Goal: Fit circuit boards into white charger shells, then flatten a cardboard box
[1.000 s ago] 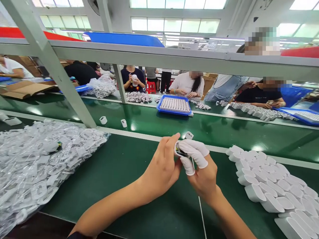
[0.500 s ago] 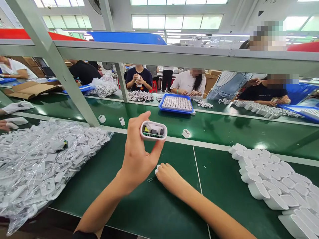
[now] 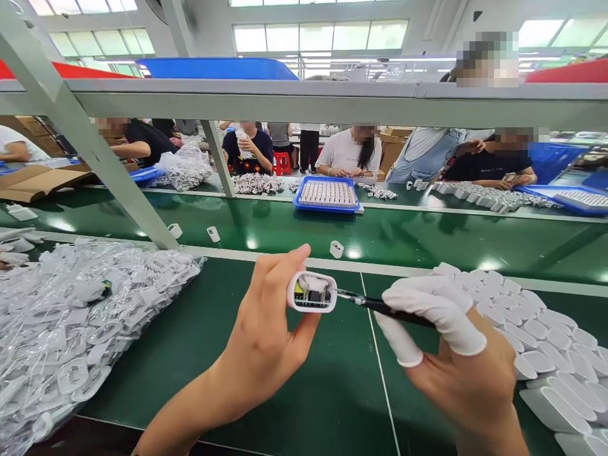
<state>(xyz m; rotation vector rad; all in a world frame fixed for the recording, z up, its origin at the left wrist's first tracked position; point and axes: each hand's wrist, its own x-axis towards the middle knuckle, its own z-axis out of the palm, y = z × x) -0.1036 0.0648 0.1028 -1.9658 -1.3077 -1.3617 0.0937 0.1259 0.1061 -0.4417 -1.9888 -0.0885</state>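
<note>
My left hand (image 3: 270, 316) grips an oval white plastic housing (image 3: 311, 310) between thumb and fingers, its open end facing me. Inside it a circuit board (image 3: 316, 296) with yellow and black parts shows. White finger cots cover several fingers of my right hand (image 3: 451, 335), which is closed around black tweezers (image 3: 380, 305). Their metal tips point left and reach the housing's right rim; I cannot tell whether they touch it.
A plastic bag of white parts (image 3: 95, 329) lies on the left. White housings (image 3: 536, 329) stand in rows at right. Beyond are a few single units (image 3: 337, 249) on the green belt (image 3: 266, 221), a blue tray (image 3: 327, 209), a slanted post (image 3: 109, 158) and seated co-workers.
My right hand has come up from the table with the tweezers and moved to the right of the housing. My left hand has shifted slightly right and down, still gripping the housing.
</note>
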